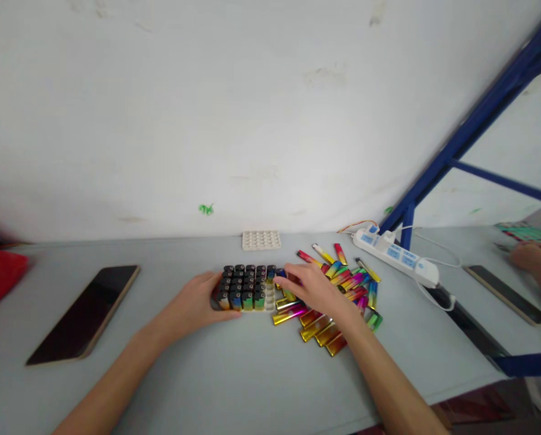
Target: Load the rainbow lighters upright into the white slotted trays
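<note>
Grey tabletop (pixel 197 386) runs beneath both your forearms, back to a scuffed white wall (pixel 252 121). Nearest you, your left hand (pixel 195 305) wraps the left end of a pale tray (pixel 270 302), thumb along its front edge and the other fingers apart from it at the side; how firmly they press cannot be told. Just beside those fingers, black-ended pieces (pixel 236 299), lighters by the look of them, stand upright in packed rows.

Your right hand (pixel 313 287) is at the tray's other end, thumb and forefinger seemingly pinching one dark-ended piece (pixel 280 273). What matters most in space is this: the tray's right-hand column, where pale holes show, lies just left of and nearer you than those fingertips, so your right hand is much the closer to it. The rows stand with their long axes upright; the pinched piece is mostly hidden, so its tilt cannot be judged.

Under and right of your right fingers, a loose pile (pixel 315 327) of shiny coloured pieces lies flat, pointing various ways. Well left of your left fingers lies a dark-screened device (pixel 86 314). Beyond your right fingers sits a power strip (pixel 395 254); beyond both hands, near the wall, a second pale tray (pixel 261 240). Far right, past a blue frame (pixel 433 169), another person's hand (pixel 531 257) shows.
</note>
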Action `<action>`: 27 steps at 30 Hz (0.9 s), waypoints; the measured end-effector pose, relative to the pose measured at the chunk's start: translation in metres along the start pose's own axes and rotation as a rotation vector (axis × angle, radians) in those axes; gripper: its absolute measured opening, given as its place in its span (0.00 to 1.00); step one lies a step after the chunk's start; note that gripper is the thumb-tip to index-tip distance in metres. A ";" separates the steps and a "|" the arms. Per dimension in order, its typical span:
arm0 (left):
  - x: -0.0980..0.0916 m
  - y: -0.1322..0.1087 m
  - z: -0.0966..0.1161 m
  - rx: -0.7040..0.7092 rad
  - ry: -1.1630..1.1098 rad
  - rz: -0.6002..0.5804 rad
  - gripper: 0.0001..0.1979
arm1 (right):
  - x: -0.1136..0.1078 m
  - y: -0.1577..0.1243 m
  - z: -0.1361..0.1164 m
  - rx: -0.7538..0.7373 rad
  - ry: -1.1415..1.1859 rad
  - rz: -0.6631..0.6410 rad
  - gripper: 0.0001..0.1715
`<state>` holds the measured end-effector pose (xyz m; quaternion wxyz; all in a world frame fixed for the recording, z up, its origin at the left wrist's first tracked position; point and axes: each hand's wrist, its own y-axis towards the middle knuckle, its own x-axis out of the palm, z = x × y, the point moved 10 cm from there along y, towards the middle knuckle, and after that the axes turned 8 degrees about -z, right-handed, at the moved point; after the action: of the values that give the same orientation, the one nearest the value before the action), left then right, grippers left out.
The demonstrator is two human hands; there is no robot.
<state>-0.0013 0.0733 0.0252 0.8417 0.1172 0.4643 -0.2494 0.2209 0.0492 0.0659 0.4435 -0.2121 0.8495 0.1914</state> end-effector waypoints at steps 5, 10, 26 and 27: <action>0.000 0.001 -0.003 -0.006 0.018 0.017 0.30 | 0.000 -0.001 0.005 -0.001 -0.029 0.023 0.24; 0.001 0.000 -0.004 -0.021 0.016 0.005 0.30 | 0.006 0.001 0.001 0.012 -0.100 -0.011 0.20; 0.000 0.001 -0.006 0.006 0.004 0.024 0.30 | 0.011 0.008 -0.013 0.045 -0.328 -0.019 0.19; -0.002 0.001 -0.006 0.015 0.008 0.037 0.30 | 0.009 0.008 -0.011 0.054 -0.321 -0.011 0.21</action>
<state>-0.0054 0.0774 0.0235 0.8435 0.1331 0.4634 -0.2366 0.2048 0.0486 0.0649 0.5803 -0.1716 0.7712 0.1975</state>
